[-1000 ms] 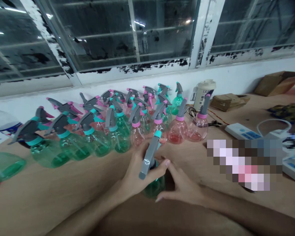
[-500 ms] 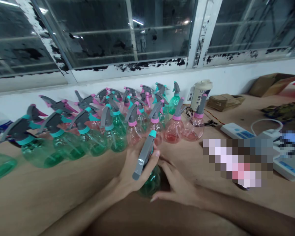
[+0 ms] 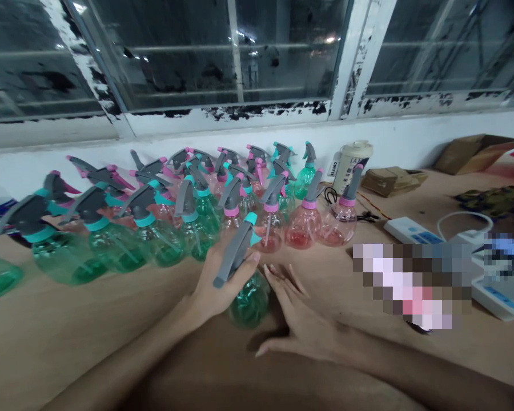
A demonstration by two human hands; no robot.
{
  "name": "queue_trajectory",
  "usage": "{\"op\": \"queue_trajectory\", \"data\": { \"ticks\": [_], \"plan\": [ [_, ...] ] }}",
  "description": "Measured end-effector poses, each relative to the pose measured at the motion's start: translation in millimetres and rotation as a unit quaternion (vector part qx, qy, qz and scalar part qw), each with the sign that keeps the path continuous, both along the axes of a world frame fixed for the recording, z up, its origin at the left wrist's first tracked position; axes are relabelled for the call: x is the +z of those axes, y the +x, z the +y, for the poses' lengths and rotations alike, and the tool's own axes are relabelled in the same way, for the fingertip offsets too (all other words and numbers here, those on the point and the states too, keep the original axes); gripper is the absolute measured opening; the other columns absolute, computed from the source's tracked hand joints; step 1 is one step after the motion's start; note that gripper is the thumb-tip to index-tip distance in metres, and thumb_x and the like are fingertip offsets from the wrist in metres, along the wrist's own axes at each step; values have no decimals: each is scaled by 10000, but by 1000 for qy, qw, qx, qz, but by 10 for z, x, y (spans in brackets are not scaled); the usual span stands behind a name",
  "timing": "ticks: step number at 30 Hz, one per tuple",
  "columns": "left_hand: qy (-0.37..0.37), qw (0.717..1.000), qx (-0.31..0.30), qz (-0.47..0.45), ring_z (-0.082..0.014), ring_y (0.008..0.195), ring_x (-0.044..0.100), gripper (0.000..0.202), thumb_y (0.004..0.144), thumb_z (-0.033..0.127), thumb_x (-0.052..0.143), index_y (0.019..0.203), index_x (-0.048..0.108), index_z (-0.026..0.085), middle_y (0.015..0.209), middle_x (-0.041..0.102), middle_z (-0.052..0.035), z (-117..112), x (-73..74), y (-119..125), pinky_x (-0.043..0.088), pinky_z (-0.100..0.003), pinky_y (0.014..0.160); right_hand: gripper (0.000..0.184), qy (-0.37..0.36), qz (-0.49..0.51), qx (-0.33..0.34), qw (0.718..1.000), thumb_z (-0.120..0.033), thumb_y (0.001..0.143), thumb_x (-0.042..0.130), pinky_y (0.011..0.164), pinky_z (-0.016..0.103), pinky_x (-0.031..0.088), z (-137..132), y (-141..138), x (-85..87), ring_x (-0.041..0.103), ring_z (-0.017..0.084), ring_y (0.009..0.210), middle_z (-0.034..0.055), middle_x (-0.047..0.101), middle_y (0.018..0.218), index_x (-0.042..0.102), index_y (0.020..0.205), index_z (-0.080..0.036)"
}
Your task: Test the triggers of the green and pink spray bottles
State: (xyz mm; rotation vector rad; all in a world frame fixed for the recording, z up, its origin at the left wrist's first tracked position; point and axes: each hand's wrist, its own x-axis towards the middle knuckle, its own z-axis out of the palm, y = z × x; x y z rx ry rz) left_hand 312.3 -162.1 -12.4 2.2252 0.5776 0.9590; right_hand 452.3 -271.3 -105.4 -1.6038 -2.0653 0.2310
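My left hand (image 3: 223, 279) is wrapped round the neck of a green spray bottle (image 3: 249, 305), just under its grey trigger head with a teal nozzle. The bottle is nearly upright over the wooden table, and its neck is hidden by my fingers. Just right of the bottle, my right hand (image 3: 302, 319) is held with fingers spread and thumb out, holding nothing. Beyond my hands stand green spray bottles with teal collars, such as the one with a drooping trigger (image 3: 199, 237), and pink ones with pink collars, such as the nearest full-view one (image 3: 303, 228).
Rows of spray bottles line the white wall below the window. At the right are a coffee cup (image 3: 352, 165), a cardboard box (image 3: 394, 180), a white power strip (image 3: 415, 234) with cables and a blurred-out object. Another green bottle (image 3: 0, 279) lies at the left edge.
My left hand has shifted left with the green spray bottle. My right hand has drawn apart from the bottle, its fingers spread wider.
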Motion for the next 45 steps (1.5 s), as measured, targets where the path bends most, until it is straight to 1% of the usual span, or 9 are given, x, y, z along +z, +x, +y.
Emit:
{"op": "queue_trajectory", "data": {
  "ticks": [3,8,12,17,23,28,32,38,45],
  "plan": [
    [3,1000,7,3,-165,683,537,95,815,309,501,850,543,231,726,555,-3,46,-17,2,457,-325,678,1131,-7,-24,-2,1000,-756,650,479,1081,573,145,-5,5,-15,132,338,1357,230,248,1447,84,1424,-31],
    [-9,999,-35,35,-201,831,574,246,812,306,515,1033,540,201,907,588,-57,79,-69,11,463,-383,808,1091,20,-52,-13,998,-771,661,439,1094,564,114,-22,10,-53,160,323,1355,220,280,1438,171,1410,-24],
    [8,998,-38,40,-175,673,556,141,798,316,500,893,535,218,744,565,-16,87,-44,6,468,-325,643,1089,49,-62,-29,996,-760,669,445,1091,573,117,-37,4,-79,189,325,1348,223,299,1428,130,1419,-35],
    [38,997,-54,49,-120,468,394,117,765,315,509,697,463,230,538,417,44,69,86,12,339,-270,444,1100,53,-70,-38,995,-759,666,451,1088,576,134,-46,-1,-71,202,326,1344,209,302,1429,85,1425,-51],
    [42,995,-63,58,-98,405,366,108,792,309,501,734,491,219,468,410,66,35,130,26,331,-266,439,1065,56,-82,-39,994,-751,675,452,1083,586,136,-49,7,-70,225,330,1337,201,331,1417,125,1422,-66],
    [61,996,-54,45,-107,476,366,212,806,302,490,620,451,209,525,378,44,49,81,18,337,-265,476,1038,55,-82,-40,994,-734,684,467,1082,579,147,-49,12,-67,207,321,1344,182,345,1417,141,1424,-83],
    [46,997,-46,36,-134,565,438,100,771,301,551,794,526,207,623,472,22,53,55,22,393,-270,525,974,43,-87,-38,995,-724,710,446,1084,576,145,-53,19,-41,207,312,1346,173,360,1413,218,1411,-88],
    [53,998,-16,32,-190,685,535,242,744,329,593,961,551,230,782,568,-31,45,-2,13,459,-334,653,986,59,-76,-53,994,-713,699,476,1079,579,162,-63,38,-31,246,323,1331,179,365,1410,194,1419,-102],
    [-1,999,-29,33,-150,562,535,460,729,363,612,1145,476,222,852,620,-47,41,-38,27,452,-298,559,974,67,-70,-90,991,-720,685,482,1080,580,164,-71,53,-21,288,328,1314,163,390,1400,230,1410,-120]
  ]
}}
